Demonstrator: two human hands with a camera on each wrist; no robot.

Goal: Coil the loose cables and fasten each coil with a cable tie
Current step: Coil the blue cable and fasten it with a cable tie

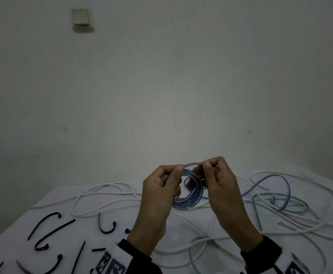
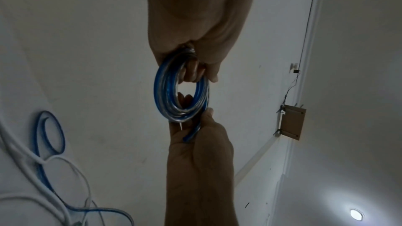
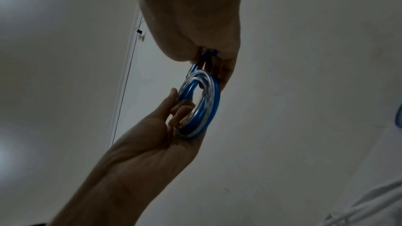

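Observation:
A small coil of blue-and-clear cable (image 1: 189, 196) is held upright in the air above the table, between both hands. My left hand (image 1: 173, 175) grips the coil's left side, thumb on top and fingers curled through the ring. My right hand (image 1: 207, 171) pinches the top loop on the right side. In the left wrist view the coil (image 2: 165, 92) hangs between the left hand (image 2: 195, 68) and the right hand (image 2: 195, 126). The right wrist view shows the coil (image 3: 208, 102) the same way. The cable's loose tail (image 1: 276, 178) lies on the table to the right. Several black cable ties (image 1: 51, 232) lie at the front left.
The table is covered with a white cloth (image 1: 13, 224) and stands against a bare wall. Loose white cables (image 1: 102, 196) sprawl across its middle and right. A green cable (image 1: 280, 196) loops at the right, tangled with the blue tail.

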